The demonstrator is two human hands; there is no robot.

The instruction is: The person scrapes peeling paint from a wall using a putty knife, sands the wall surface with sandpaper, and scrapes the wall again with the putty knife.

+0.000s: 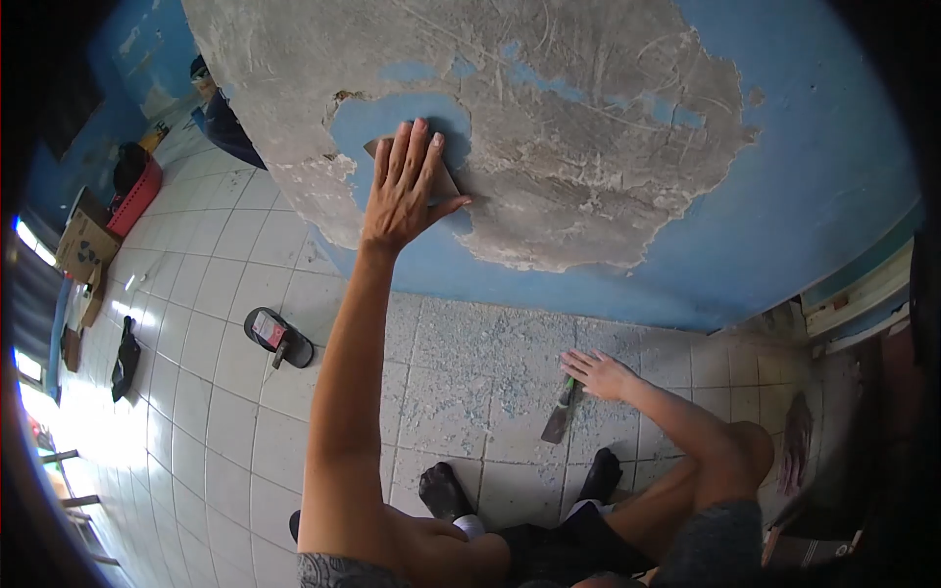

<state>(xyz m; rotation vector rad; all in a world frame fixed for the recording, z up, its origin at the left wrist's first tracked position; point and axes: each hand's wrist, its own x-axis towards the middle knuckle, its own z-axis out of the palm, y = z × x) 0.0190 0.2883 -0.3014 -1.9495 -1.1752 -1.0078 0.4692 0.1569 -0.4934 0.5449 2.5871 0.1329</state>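
My left hand [400, 191] presses a brown-grey piece of sandpaper [444, 184] flat against the wall, fingers stretched over it and thumb at its lower right edge. Beneath it lies a patch of blue paint [353, 127], ringed by bare grey plaster [588, 167] with ragged paint edges. My right hand [600, 375] is low over the floor with its fingers extended. Its fingertips are at the green-and-black handle of a scraper [558, 421], whose blade points toward my feet. Whether they touch the handle is hard to tell; they are not wrapped round it.
Paint flakes [470, 363] litter the white floor tiles along the wall. A dark sandal [294, 345] with a pink-labelled tool on it lies left of my arm. Farther left are a black item [125, 361], a cardboard box [86, 243] and a red basket [137, 196].
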